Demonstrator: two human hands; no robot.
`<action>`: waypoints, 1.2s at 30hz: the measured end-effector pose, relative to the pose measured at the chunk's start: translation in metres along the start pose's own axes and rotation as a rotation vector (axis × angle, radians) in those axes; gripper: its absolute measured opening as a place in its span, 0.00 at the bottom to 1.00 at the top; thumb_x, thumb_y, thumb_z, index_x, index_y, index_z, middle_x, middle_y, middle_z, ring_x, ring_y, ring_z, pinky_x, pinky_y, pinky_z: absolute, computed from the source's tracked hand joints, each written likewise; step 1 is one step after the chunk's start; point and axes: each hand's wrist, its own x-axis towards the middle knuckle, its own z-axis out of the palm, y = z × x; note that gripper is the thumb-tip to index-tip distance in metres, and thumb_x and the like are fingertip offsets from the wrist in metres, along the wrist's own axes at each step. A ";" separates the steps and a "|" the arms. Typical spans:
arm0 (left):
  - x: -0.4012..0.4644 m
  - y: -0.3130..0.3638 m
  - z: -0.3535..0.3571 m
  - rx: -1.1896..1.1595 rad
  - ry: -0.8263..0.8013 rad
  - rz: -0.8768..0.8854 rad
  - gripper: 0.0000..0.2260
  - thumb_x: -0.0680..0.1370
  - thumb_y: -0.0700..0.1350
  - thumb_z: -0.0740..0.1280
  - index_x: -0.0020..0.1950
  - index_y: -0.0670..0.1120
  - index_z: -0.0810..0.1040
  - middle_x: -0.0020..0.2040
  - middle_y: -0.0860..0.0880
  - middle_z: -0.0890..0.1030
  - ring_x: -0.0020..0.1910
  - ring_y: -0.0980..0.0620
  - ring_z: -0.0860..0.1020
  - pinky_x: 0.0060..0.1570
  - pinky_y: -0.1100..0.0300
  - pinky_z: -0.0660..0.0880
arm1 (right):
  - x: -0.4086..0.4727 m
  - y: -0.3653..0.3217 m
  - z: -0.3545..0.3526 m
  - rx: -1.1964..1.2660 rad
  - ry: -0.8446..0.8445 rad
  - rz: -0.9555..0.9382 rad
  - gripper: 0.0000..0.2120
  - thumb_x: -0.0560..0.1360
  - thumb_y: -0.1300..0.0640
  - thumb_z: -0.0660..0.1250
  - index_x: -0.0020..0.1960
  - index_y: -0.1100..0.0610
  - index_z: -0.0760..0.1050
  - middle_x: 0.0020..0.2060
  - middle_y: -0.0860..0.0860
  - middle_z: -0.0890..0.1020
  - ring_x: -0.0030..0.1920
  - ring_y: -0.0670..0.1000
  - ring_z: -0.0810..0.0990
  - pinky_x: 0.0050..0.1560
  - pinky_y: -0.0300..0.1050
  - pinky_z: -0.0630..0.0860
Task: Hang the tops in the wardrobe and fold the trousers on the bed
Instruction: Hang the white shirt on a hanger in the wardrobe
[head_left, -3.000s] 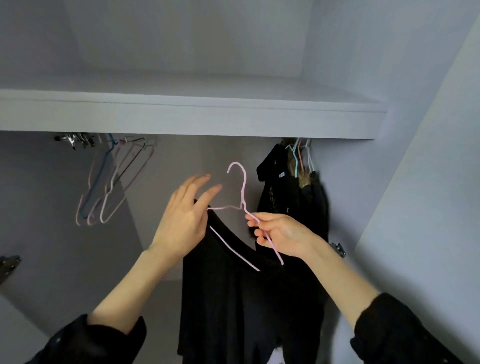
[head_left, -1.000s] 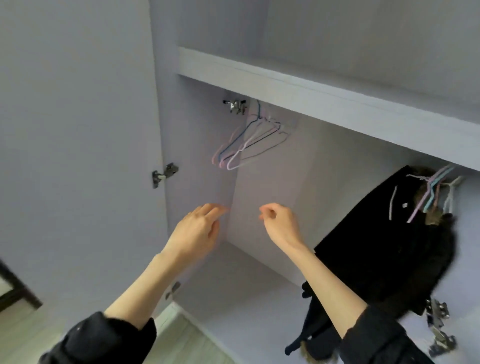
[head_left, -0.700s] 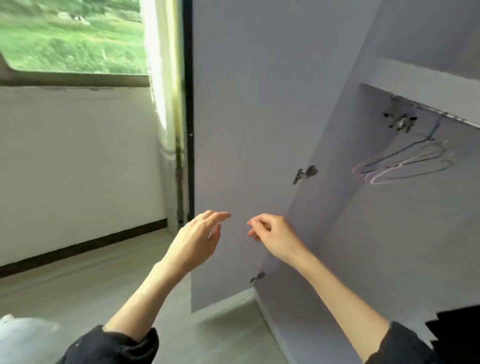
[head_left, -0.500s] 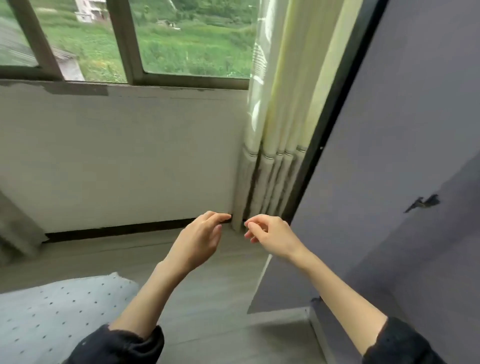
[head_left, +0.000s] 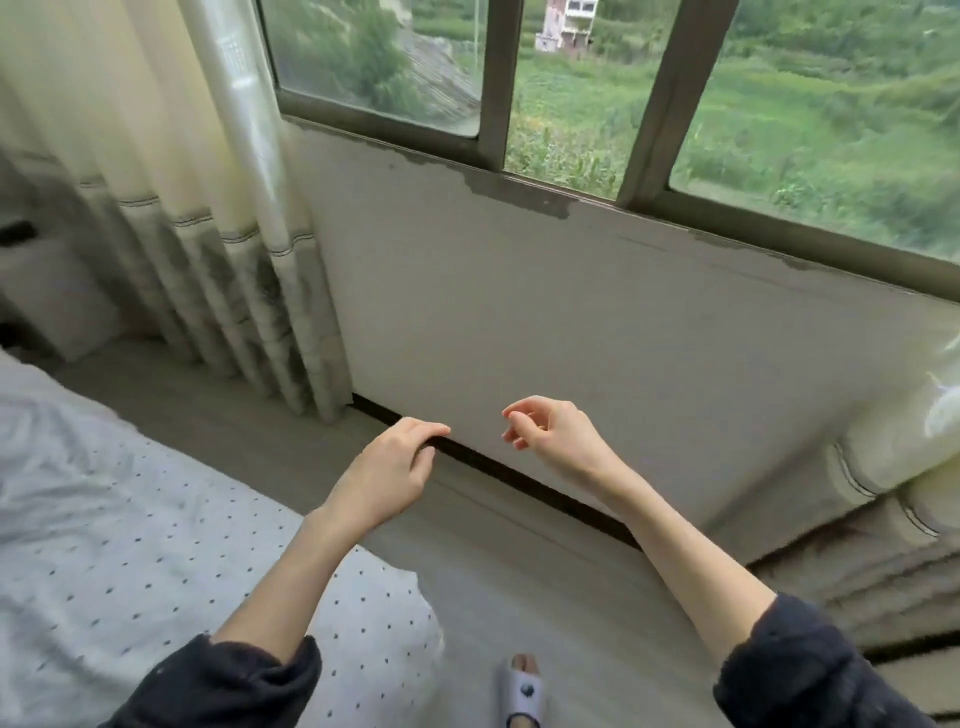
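Holding both hands up in the air, I grip nothing: my left hand (head_left: 387, 470) and my right hand (head_left: 553, 434) have loose, bent fingers. Beside my left arm lies the white bed sheet with small dark dots (head_left: 104, 519). No tops or trousers show. I could trip on the pale slipper on my foot (head_left: 522, 691) while looking for them.

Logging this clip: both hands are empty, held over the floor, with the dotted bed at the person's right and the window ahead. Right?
Not quite. The head view shows the dotted bed at the person's left. The rest stands: left hand and right hand empty over the floor, window ahead.
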 end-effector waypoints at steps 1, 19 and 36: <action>0.019 -0.010 -0.005 0.005 0.035 -0.032 0.15 0.79 0.39 0.59 0.64 0.48 0.76 0.61 0.52 0.75 0.58 0.52 0.75 0.60 0.55 0.71 | 0.029 -0.002 -0.001 -0.006 -0.029 -0.029 0.11 0.80 0.57 0.58 0.57 0.57 0.77 0.44 0.50 0.84 0.46 0.47 0.80 0.55 0.41 0.73; 0.173 -0.181 -0.101 -0.064 0.505 -0.741 0.14 0.81 0.45 0.57 0.67 0.50 0.72 0.61 0.54 0.75 0.59 0.56 0.73 0.55 0.63 0.66 | 0.391 -0.125 0.103 -0.140 -0.658 -0.403 0.11 0.79 0.56 0.58 0.56 0.54 0.77 0.43 0.47 0.83 0.49 0.49 0.80 0.55 0.43 0.75; 0.212 -0.402 -0.291 -0.098 0.910 -1.082 0.13 0.80 0.40 0.60 0.64 0.44 0.75 0.60 0.47 0.78 0.57 0.54 0.76 0.59 0.61 0.70 | 0.584 -0.378 0.368 -0.228 -1.104 -0.774 0.10 0.79 0.58 0.59 0.56 0.57 0.77 0.41 0.48 0.81 0.46 0.49 0.80 0.54 0.42 0.74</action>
